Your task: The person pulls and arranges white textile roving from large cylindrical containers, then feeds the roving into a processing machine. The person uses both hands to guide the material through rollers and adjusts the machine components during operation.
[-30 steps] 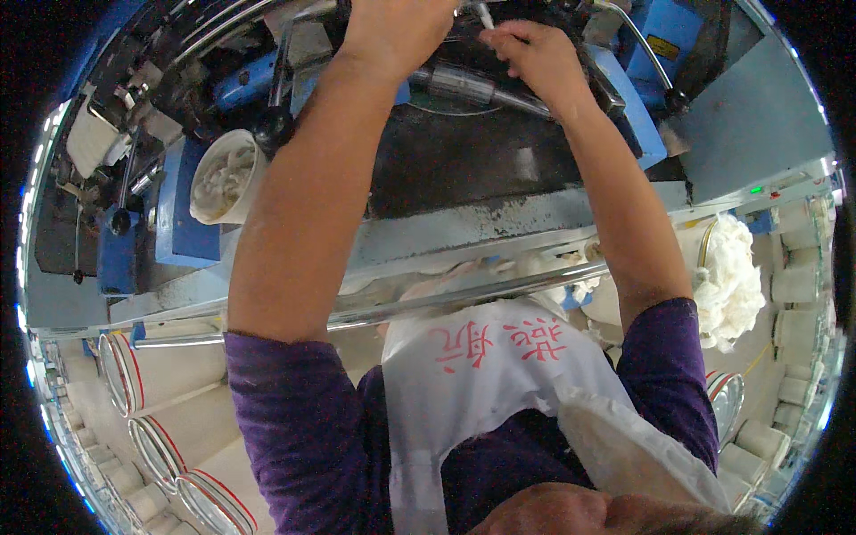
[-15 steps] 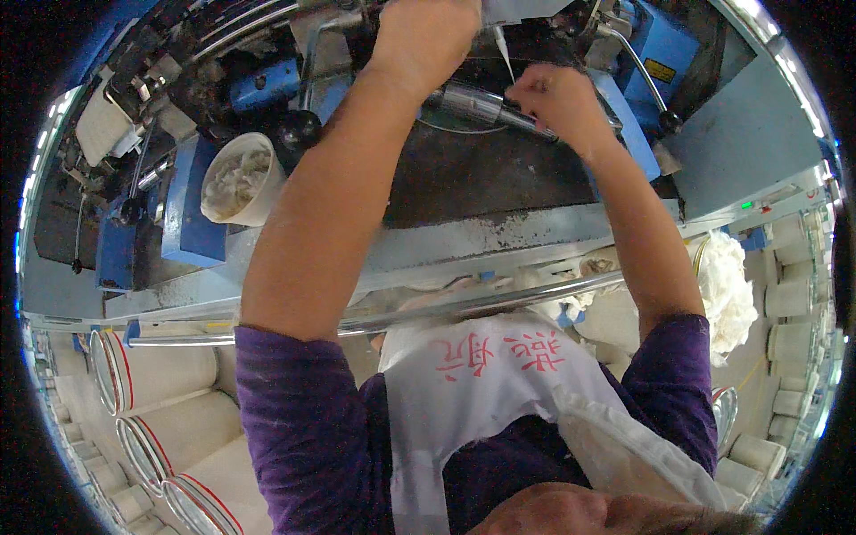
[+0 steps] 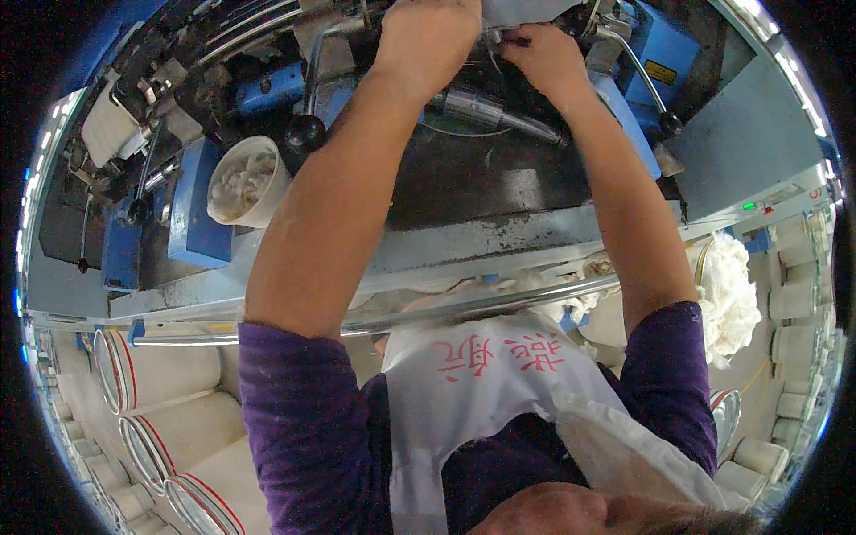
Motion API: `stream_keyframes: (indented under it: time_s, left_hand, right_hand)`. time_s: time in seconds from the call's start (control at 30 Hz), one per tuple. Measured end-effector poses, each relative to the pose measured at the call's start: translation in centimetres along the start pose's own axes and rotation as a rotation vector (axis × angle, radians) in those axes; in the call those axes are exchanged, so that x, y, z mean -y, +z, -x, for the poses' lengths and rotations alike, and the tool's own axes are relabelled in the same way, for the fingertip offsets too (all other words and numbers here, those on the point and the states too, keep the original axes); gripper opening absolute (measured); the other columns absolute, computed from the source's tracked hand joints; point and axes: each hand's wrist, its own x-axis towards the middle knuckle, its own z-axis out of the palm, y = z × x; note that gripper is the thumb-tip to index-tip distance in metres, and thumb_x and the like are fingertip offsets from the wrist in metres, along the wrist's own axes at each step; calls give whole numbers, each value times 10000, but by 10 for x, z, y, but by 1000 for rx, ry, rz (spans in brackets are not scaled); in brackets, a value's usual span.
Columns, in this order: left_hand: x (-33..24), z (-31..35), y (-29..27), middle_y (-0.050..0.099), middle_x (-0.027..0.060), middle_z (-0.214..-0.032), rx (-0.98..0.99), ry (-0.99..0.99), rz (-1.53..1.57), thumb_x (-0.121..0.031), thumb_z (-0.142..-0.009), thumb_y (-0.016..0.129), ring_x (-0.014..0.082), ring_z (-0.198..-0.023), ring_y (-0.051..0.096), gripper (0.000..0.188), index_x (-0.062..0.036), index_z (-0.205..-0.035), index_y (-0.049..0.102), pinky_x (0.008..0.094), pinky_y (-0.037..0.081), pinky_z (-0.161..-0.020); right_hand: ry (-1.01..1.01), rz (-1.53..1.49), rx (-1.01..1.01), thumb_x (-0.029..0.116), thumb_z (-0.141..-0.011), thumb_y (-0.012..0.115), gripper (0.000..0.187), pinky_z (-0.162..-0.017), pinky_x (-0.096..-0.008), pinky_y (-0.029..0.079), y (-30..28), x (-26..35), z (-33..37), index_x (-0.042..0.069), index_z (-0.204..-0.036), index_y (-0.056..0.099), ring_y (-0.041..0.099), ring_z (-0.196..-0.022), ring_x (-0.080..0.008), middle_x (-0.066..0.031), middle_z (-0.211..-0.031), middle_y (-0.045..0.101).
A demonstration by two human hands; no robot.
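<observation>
My left hand [image 3: 430, 40] is at the top edge, back toward me, against the dark machine parts. Its fingers are hidden. To its right, my right hand [image 3: 546, 61] reaches under a pale grey panel [image 3: 528, 11], thumb and fingers closed together. A small pale piece [image 3: 494, 37] shows by its fingertips. What the fingers hold is too small to make out. Just below both hands, a shiny metal cylinder with a narrower shaft [image 3: 486, 109] lies slanting over the dark machine bed [image 3: 481, 174].
A white tub [image 3: 283, 183] of fluffy fibre stands left of my left forearm. Black-knobbed levers [image 3: 305, 133] flank my arms. A metal rail [image 3: 481, 308] runs along the machine's front. Large white cans [image 3: 178, 370] stand lower left; a heap of white fibre [image 3: 729, 299] is at right.
My right hand has moved up and slightly left, from beside the shaft to under the grey panel. The white strand stretched to its fingers earlier no longer shows. My left hand stays nearly in place.
</observation>
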Motion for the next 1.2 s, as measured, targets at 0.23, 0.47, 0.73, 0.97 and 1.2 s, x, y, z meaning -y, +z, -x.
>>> stream_keyframes:
  time_s: [0.23, 0.47, 0.73, 0.97, 1.2]
  left_hand:
    - [-1, -5, 2, 621, 61, -735, 22, 18, -122, -148, -769, 596, 215, -718, 634, 78, -84, -812, 586, 350, 508, -637]
    - [0, -2, 4, 606, 49, -754, 39, 72, -227, -174, -778, 583, 208, -706, 610, 94, -96, -828, 598, 345, 496, -635]
    - [4, -2, 9, 612, 58, -769, 47, 111, -212, -176, -787, 589, 215, -723, 617, 101, -85, -828, 609, 359, 502, -630]
    - [8, 1, 31, 631, 78, -765, 69, 134, -220, -168, -779, 596, 225, -731, 634, 127, -64, -845, 628, 363, 518, -635]
    - [7, 4, 48, 655, 105, -775, 113, 149, -198, -154, -771, 601, 241, -738, 656, 152, -40, -860, 646, 376, 536, -638]
  right_hand:
    - [60, 42, -313, 433, -819, 688, 324, -934, -535, 457, 43, -4, -11, 152, -963, 762, 592, -1133, -328, -130, -1076, 698]
    - [61, 19, -360, 213, -849, 699, 336, -786, -443, 484, 57, -3, -15, 5, -1107, 641, 629, -866, -307, -173, -957, 657]
    - [56, 141, -123, 449, -852, 663, 366, -920, -513, 458, 36, 9, -4, 132, -1019, 741, 599, -1108, -326, -134, -1066, 690]
    - [-199, -256, -445, 238, -907, 629, 201, -832, -393, 503, 25, 8, 60, 104, -1029, 718, 645, -938, -313, -112, -939, 691]
    - [161, -371, 111, 294, -922, 592, 302, -878, -447, 493, 59, -8, 39, 79, -1110, 688, 631, -1010, -366, -174, -1104, 673]
